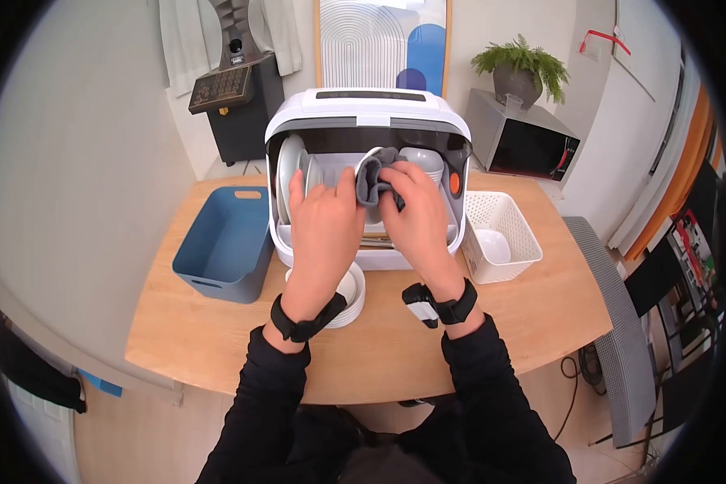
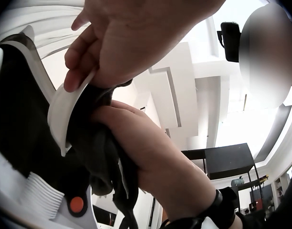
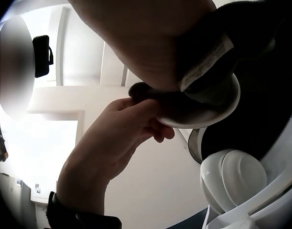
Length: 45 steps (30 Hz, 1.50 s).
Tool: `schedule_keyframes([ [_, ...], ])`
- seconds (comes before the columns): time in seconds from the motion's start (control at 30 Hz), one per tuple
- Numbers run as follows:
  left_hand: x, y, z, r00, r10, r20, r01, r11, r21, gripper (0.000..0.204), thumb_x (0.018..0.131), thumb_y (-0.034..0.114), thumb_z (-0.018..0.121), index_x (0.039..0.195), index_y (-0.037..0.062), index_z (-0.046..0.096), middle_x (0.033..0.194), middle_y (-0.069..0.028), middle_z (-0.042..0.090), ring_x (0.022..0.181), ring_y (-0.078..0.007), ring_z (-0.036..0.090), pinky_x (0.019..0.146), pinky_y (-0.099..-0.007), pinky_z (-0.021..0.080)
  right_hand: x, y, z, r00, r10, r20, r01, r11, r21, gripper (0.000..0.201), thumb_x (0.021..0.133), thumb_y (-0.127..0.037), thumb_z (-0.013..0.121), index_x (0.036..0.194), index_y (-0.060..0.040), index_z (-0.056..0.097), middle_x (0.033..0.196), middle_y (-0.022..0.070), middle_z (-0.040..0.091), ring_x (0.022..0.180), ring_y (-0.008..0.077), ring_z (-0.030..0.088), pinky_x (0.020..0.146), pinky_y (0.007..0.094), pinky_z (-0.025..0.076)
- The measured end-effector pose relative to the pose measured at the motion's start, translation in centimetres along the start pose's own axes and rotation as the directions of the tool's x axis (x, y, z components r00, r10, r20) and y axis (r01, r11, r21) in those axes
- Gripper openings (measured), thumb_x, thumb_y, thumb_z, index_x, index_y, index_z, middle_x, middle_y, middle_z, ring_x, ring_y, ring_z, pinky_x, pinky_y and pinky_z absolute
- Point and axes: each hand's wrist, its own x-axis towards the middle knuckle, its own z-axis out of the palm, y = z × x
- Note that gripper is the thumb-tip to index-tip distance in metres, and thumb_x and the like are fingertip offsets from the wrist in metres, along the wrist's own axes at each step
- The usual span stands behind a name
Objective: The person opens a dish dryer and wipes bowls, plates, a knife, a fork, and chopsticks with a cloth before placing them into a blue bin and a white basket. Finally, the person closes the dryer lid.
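Note:
My left hand (image 1: pixel 327 230) pinches the rim of a shallow white bowl (image 2: pixel 62 112), raised over the front of a white dish-drying machine (image 1: pixel 371 260). My right hand (image 1: pixel 418 222) grips a dark grey cloth (image 1: pixel 371 179) bunched against the inside of the bowl. A tail of cloth hangs below in the left wrist view. Most of the bowl is hidden by the hands and cloth in the head view. Inside the machine, white plates (image 1: pixel 289 173) stand upright at left, stacked white bowls (image 1: pixel 422 164) sit at right, and cutlery (image 1: pixel 375 241) lies along the front.
A blue basket (image 1: pixel 222 239) stands left of the machine. To its right is a white perforated basket (image 1: pixel 504 211) with a white bowl (image 1: pixel 492 244) inside. Stacked white dishes (image 1: pixel 347 310) sit beneath my left wrist on the wooden table (image 1: pixel 387 355). A microwave (image 1: pixel 524 133) stands behind.

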Motion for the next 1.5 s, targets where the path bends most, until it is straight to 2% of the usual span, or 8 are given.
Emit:
schedule_keyframes([
  [0.33,0.3,-1.4,-1.4,0.991,-0.059,-0.123,0.057,0.998,-0.021,0.024,0.082,0.009,0.069,0.106,0.0045,0.067,0.059,-0.0072,0.057,0.060,-0.0245,0.058,0.099,-0.0493,0.042,0.2,1.6,-2.0,0.943,-0.084,0.322,-0.063,0.905,0.420,0.030,0.078,-0.005,0.064,0.108,-0.0030,0.067,0.110,0.0124,0.066,0.102,0.0314,0.063,0.089,0.0350,0.050],
  [0.5,0.4,-1.3,-2.4,0.999,-0.023,-0.046,0.023,1.000,-0.004,0.016,0.082,0.008,0.069,0.098,0.0071,0.069,0.056,-0.0061,0.055,0.058,-0.0227,0.057,0.099,-0.0495,0.043,1.6,2.4,-6.3,0.909,0.407,0.089,-0.374,0.701,0.607,0.027,0.090,-0.005,0.057,0.117,0.0005,0.061,0.107,0.0078,0.064,0.099,0.0188,0.059,0.090,0.0287,0.045],
  [0.67,0.4,0.0,-3.1,0.969,0.240,-0.060,-0.245,0.966,-0.086,0.018,0.076,0.007,0.075,0.093,0.0116,0.072,0.056,0.0012,0.053,0.060,-0.0152,0.056,0.100,-0.0468,0.044,0.9,3.6,-5.6,0.976,0.057,0.210,-0.185,0.727,0.661,0.029,0.090,-0.002,0.056,0.118,0.0013,0.063,0.128,0.0111,0.058,0.116,0.0205,0.054,0.100,0.0319,0.041],
  [0.8,0.6,0.0,-3.5,0.943,0.311,-0.116,-0.324,0.939,-0.113,0.017,0.072,0.006,0.077,0.087,0.0121,0.071,0.058,0.0033,0.052,0.059,-0.0146,0.054,0.099,-0.0460,0.046,1.8,3.0,-6.3,0.853,-0.137,0.504,-0.275,0.703,0.656,0.032,0.088,-0.009,0.066,0.119,0.0009,0.063,0.128,0.0112,0.059,0.116,0.0196,0.055,0.100,0.0327,0.043],
  [0.9,1.1,0.4,-4.0,0.936,0.298,-0.187,-0.321,0.941,-0.110,0.017,0.072,0.005,0.076,0.087,0.0113,0.071,0.057,0.0036,0.050,0.056,-0.0145,0.052,0.097,-0.0454,0.046,1.5,1.3,-7.1,0.658,0.079,0.749,-0.602,0.651,0.461,0.040,0.086,-0.019,0.074,0.120,-0.0017,0.063,0.123,0.0089,0.062,0.109,0.0165,0.058,0.094,0.0319,0.047],
  [1.3,0.8,-1.2,-1.5,0.933,-0.094,-0.346,0.064,0.993,-0.096,0.015,0.081,0.009,0.071,0.096,0.0068,0.072,0.052,0.0004,0.046,0.049,-0.0153,0.046,0.095,-0.0432,0.045,0.5,0.7,-3.7,0.763,0.190,0.618,-0.644,0.296,0.705,0.066,0.095,-0.038,0.062,0.144,-0.0001,0.039,0.138,0.0113,0.050,0.127,0.0186,0.047,0.106,0.0321,0.037],
  [1.4,0.7,-1.8,-1.9,0.970,-0.064,-0.235,0.044,0.995,-0.090,0.014,0.082,0.010,0.071,0.096,0.0084,0.072,0.053,-0.0008,0.048,0.050,-0.0167,0.048,0.095,-0.0431,0.045,1.0,0.8,-4.2,0.713,0.253,0.654,-0.701,0.287,0.653,0.061,0.094,-0.031,0.065,0.142,0.0003,0.043,0.134,0.0106,0.055,0.122,0.0169,0.051,0.104,0.0310,0.040],
  [1.5,0.5,-1.5,-2.6,0.993,0.038,-0.112,-0.048,0.994,-0.095,0.013,0.082,0.010,0.070,0.095,0.0103,0.072,0.054,-0.0015,0.051,0.054,-0.0187,0.053,0.095,-0.0431,0.045,1.5,1.3,-4.9,0.712,0.270,0.648,-0.658,0.579,0.481,0.054,0.092,-0.023,0.068,0.136,0.0006,0.050,0.126,0.0088,0.060,0.115,0.0155,0.056,0.099,0.0301,0.044],
])
